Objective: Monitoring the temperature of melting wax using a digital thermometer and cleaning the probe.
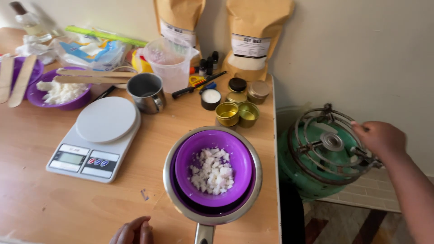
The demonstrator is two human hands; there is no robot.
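On the wooden table in front of us, our left hand rests at the near edge with its fingers curled loosely inward, holding nothing; only its knuckles show at the bottom of the view. Just beside it stands a steel saucepan with a purple bowl nested inside, and in the bowl lies a heap of white wax chunks. The pan's handle points toward us.

Off to the right, below the table's edge, our right hand reaches to a green gas cylinder topped with a wire burner ring. The fingers lie on the far side of the ring; we cannot tell whether they are clamped on anything.

Left of the saucepan sits a white digital kitchen scale. Behind it stands a steel mug, and behind that a clear plastic measuring jug. A second purple bowl of wax sits at the far left with wooden stirring sticks laid across it. Small gold tins cluster beyond the saucepan, and two brown paper bags lean against the wall.
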